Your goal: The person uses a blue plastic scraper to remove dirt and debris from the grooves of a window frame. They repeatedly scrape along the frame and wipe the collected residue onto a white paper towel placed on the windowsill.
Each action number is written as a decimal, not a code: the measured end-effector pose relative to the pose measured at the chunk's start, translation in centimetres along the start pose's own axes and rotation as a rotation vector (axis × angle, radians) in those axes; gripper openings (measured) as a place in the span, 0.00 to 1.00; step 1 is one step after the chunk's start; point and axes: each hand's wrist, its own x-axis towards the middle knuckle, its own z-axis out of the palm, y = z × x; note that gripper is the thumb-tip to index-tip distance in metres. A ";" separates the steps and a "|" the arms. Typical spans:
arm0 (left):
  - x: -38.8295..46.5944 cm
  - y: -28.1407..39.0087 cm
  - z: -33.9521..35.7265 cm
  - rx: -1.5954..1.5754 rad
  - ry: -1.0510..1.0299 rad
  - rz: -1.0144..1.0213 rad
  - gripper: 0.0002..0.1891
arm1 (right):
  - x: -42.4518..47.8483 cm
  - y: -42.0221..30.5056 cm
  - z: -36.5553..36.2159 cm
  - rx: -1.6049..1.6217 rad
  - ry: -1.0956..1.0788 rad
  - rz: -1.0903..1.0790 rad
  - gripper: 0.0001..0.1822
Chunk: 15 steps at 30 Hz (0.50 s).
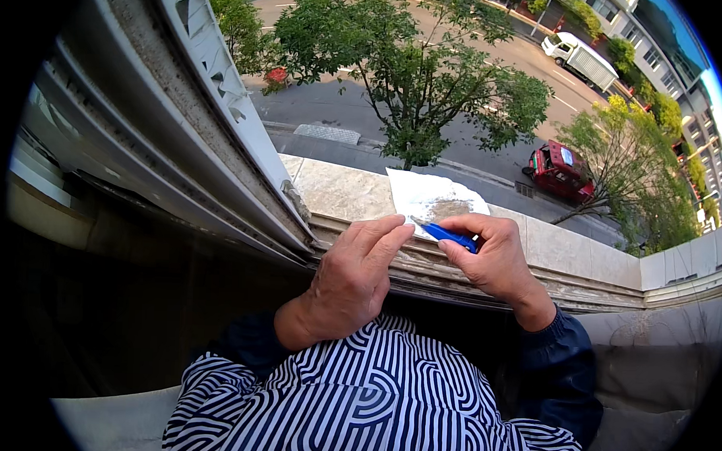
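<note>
My right hand (496, 254) is closed around a blue utility knife (450, 236), its blade end pointing left. Beneath the knife lies a white sheet (422, 189), perhaps paper, with a heap of grey-brown dust or shavings (451, 209) on it. The sheet rests on the tiled outer ledge (344, 192) of a window. My left hand (359, 267) rests beside the sheet's lower left edge, fingertips close to the blade tip; whether they press on the sheet cannot be told, and its palm is hidden.
A dirty window track (579, 296) runs along the near side of the ledge. The open window's white frame (245, 114) rises at left. Beyond the ledge, far below, are a tree (402, 78), a road, a red three-wheeler (559, 173) and a white truck (581, 57).
</note>
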 end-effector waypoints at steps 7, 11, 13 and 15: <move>-1.3 -0.7 -0.6 0.062 0.034 -0.055 0.26 | -0.8 0.7 -3.4 -0.184 -0.118 -0.031 0.13; -2.1 -0.9 -0.7 0.143 -0.059 -0.065 0.26 | -0.7 1.0 -2.5 -0.275 -0.229 -0.186 0.11; -2.1 -0.7 -0.6 0.173 -0.084 -0.077 0.26 | -0.3 0.8 -1.2 -0.347 -0.227 -0.263 0.11; -2.2 -1.0 -0.3 0.162 -0.080 -0.084 0.27 | 0.2 0.5 -0.1 -0.359 -0.213 -0.302 0.11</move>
